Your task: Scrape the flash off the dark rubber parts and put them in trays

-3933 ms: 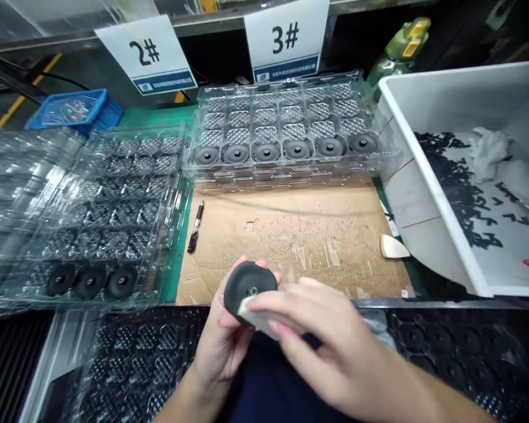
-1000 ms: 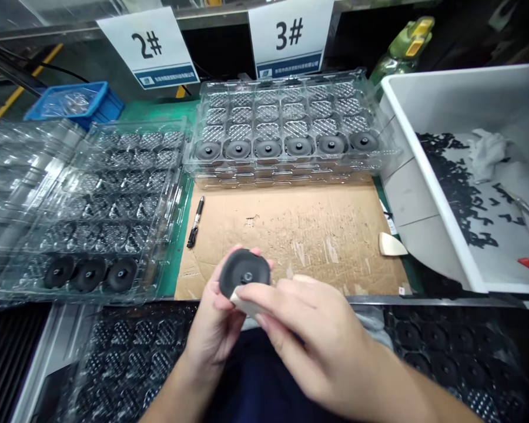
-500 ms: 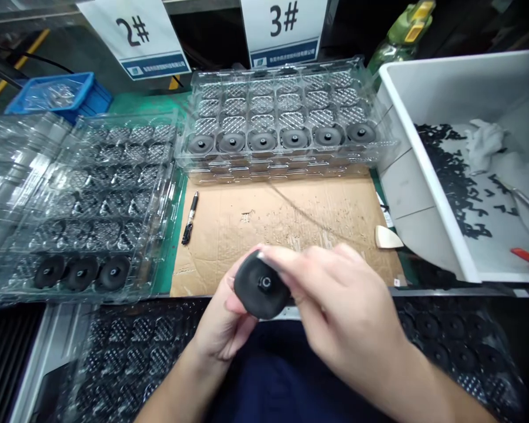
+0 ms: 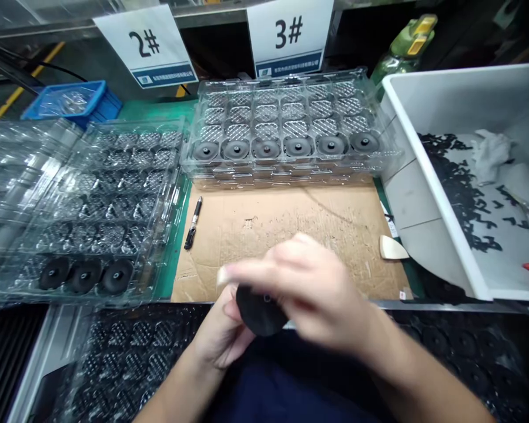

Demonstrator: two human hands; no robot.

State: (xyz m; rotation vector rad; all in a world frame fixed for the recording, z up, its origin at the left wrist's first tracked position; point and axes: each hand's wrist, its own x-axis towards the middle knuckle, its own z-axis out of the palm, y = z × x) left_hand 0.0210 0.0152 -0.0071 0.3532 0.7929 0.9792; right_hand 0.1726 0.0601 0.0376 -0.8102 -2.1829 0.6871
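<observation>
My left hand (image 4: 223, 332) is closed around the edge of a black disc-shaped part (image 4: 261, 314), which has a small raised hub in its middle. This disc is held over the front edge of the bench, near my body. My right hand (image 4: 308, 288) passes over the top of the disc and hides part of it. Motion smears its fingers, and a pale tip shows at the end of the pointing finger. Whether the right hand touches the disc or pinches anything is not clear.
Clear trays (image 4: 286, 167) with black discs in the front row stand behind the cardboard (image 4: 229, 258). Another clear tray (image 4: 114, 247) lies left. A pen (image 4: 194, 223), a cream wedge (image 4: 392, 248), a white bin (image 4: 449, 235) of small black pieces and a blue basket (image 4: 99, 100) surround the area.
My right hand has swept leftward across the disc's face and now covers its upper part. The disc stays in my left hand; the whole view has shifted slightly.
</observation>
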